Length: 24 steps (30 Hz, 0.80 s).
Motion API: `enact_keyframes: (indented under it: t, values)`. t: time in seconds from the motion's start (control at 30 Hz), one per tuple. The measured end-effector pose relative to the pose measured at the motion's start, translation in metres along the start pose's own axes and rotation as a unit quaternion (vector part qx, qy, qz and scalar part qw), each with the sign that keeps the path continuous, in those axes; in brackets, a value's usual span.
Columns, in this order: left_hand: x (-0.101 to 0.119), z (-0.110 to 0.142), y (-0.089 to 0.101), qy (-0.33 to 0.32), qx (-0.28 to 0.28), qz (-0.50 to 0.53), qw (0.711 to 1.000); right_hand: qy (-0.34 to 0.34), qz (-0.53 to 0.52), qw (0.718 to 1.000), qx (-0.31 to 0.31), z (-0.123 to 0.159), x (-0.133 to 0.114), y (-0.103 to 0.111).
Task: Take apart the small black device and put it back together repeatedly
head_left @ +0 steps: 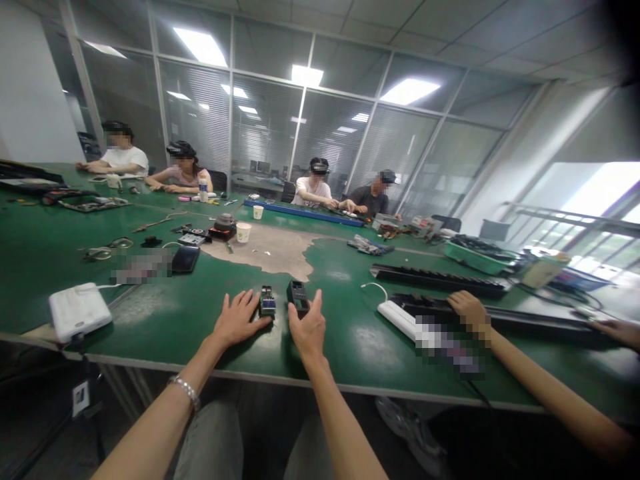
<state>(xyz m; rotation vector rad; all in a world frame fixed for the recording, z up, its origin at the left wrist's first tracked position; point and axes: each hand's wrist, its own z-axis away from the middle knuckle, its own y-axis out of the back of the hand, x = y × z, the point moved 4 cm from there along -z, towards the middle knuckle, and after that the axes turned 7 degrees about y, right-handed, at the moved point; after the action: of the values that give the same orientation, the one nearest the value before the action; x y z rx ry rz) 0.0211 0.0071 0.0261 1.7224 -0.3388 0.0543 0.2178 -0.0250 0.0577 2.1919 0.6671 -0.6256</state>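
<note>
My left hand (pixel 238 320) lies on the green table with its fingers stretched out and spread. Its thumb reaches to the lower edge of a small circuit-board module (pixel 268 304) with a dark blue part on it; whether they touch, I cannot tell. In my right hand (pixel 309 327) is a black boxy plastic housing (pixel 299 297), tilted a little, with an opening at its far end. The thumb and fingers close around its near end, and the index finger sticks up beside it. The housing and the module are a short way apart.
A white box (pixel 80 311) stands at the left, near a phone (pixel 185 259). Paper cups (pixel 243 232) are ahead. On the right, a co-worker's hand (pixel 469 308) is by long black strips (pixel 440 280), a white power strip (pixel 395 317) and a green basket (pixel 475 257). Several people sit opposite.
</note>
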Motion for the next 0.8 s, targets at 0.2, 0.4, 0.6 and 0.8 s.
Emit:
enact_keyframes:
  t: [0.2,0.4,0.6,0.8]
  values:
    - [0.002,-0.001,0.002,0.000,-0.027,-0.002,1.000,-0.003,0.050,0.998,-0.024,0.015,0.015,-0.003]
    - [0.004,-0.002,0.001,0.003,-0.045,-0.012,0.999,0.007,0.062,0.998,-0.025,0.015,0.013,0.000]
    - [0.000,-0.013,0.008,0.005,-0.092,0.004,0.996,0.019,0.034,0.999,-0.026,0.014,0.012,0.002]
    - [-0.001,-0.012,0.011,-0.008,-0.073,0.011,0.997,0.008,0.008,1.000,-0.026,0.015,0.013,0.002]
